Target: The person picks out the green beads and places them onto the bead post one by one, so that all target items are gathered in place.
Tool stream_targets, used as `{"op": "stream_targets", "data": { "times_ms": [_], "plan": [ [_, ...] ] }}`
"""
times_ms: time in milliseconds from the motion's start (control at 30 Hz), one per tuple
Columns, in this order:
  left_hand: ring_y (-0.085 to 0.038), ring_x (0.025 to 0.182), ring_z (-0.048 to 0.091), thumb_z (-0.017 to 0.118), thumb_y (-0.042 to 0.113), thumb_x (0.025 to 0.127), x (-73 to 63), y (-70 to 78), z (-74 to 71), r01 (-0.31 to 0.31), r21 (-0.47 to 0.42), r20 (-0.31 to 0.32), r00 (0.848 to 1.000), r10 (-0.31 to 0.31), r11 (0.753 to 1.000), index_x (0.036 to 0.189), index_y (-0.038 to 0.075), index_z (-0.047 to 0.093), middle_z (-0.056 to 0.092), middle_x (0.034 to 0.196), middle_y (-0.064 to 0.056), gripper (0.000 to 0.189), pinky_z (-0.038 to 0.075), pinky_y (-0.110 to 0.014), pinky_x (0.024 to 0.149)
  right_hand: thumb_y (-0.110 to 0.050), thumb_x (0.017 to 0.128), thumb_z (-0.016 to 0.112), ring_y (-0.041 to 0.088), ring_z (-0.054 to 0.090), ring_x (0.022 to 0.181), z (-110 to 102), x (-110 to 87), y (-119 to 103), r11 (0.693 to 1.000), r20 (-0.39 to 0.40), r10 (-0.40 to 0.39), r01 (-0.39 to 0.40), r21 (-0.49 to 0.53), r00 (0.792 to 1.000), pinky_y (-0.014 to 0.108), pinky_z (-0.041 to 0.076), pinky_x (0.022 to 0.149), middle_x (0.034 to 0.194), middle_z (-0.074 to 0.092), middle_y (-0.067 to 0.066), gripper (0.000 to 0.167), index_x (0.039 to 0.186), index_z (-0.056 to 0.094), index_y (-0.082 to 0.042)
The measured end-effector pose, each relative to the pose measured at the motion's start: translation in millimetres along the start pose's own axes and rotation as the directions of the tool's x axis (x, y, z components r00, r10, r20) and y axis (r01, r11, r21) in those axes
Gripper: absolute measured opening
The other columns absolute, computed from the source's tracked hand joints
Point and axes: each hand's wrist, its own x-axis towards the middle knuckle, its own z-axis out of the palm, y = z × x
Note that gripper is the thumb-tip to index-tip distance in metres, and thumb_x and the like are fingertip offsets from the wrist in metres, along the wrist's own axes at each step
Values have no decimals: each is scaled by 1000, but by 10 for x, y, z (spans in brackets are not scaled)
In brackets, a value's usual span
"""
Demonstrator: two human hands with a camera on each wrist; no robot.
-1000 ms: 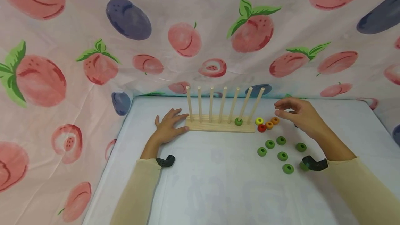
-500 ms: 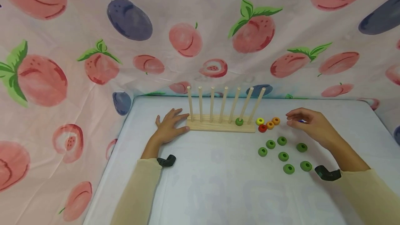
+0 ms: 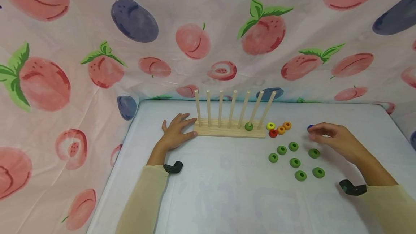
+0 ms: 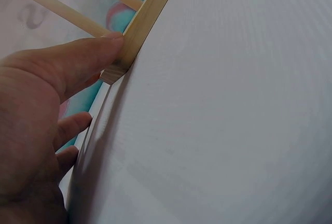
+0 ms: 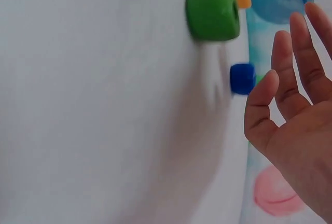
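A wooden peg stand [image 3: 229, 130] with a row of several upright pegs stands toward the back of the table. My left hand [image 3: 175, 131] holds its left end, thumb at the front corner and index finger at the back; the left wrist view shows the thumb [image 4: 93, 60] on the base's edge. One green bead [image 3: 248, 126] sits at the foot of the second peg from the right. My right hand [image 3: 338, 141] hovers over the right side, fingers loosely bent, nothing between them. A blue bead [image 5: 243, 79] lies close past its fingertips, partly hidden in the head view.
Right of the stand lie a yellow bead [image 3: 270, 126], a red bead [image 3: 273, 133] and two orange beads [image 3: 281, 130]. Several loose green beads [image 3: 295, 162] are spread nearer the front. Behind the white table [image 3: 224, 190] hangs a fruit-printed cloth [image 3: 195, 71].
My right hand has moved right and nearer the front, away from the stand, uncovering a green bead and part of the blue one. The left hand stays on the stand.
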Motion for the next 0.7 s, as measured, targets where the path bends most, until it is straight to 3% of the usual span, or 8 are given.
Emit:
{"op": "stream_targets", "data": {
  "times_ms": [133,200,433,533,700],
  "plan": [
    [-32,160,11,70,54,92,1,-4,2,0,2,-1,1000,0,1000,149,31,54,31,168,-2,64,-13,-73,115,-44,99,66,-6,44,112,-3,-24,95,999,29,40,-39,-14,999,33,48,92,127,63,-7,45,133,64,-14],
    [-32,160,11,70,54,92,-1,-5,2,1,4,-1,1000,-1,1000,149,31,54,31,168,-2,64,-13,-73,116,-45,98,66,-5,45,110,-2,-32,145,999,34,50,-49,-23,998,36,46,92,126,65,-4,46,133,64,-15],
    [-32,160,11,69,54,92,-6,-1,4,-2,5,-4,1000,2,1000,149,30,54,31,168,-3,64,-13,-73,115,-40,98,68,-12,45,108,-36,-60,322,999,49,33,-33,2,998,11,45,82,125,68,-7,44,133,64,-12],
    [-32,160,11,69,54,92,-7,2,7,-2,3,-6,1000,2,1000,149,30,54,31,168,-3,64,-14,-73,115,-36,98,69,-13,49,105,-51,-68,373,1000,50,12,-13,16,999,10,46,81,120,69,-12,42,131,65,-11],
    [-32,160,11,69,54,92,-8,1,8,-5,2,-10,1000,5,1000,149,30,54,31,168,-2,63,-13,-73,115,-24,97,71,0,60,95,-57,-78,429,998,90,-42,37,55,995,16,50,78,114,71,-14,37,129,67,-5]
  ]
}}
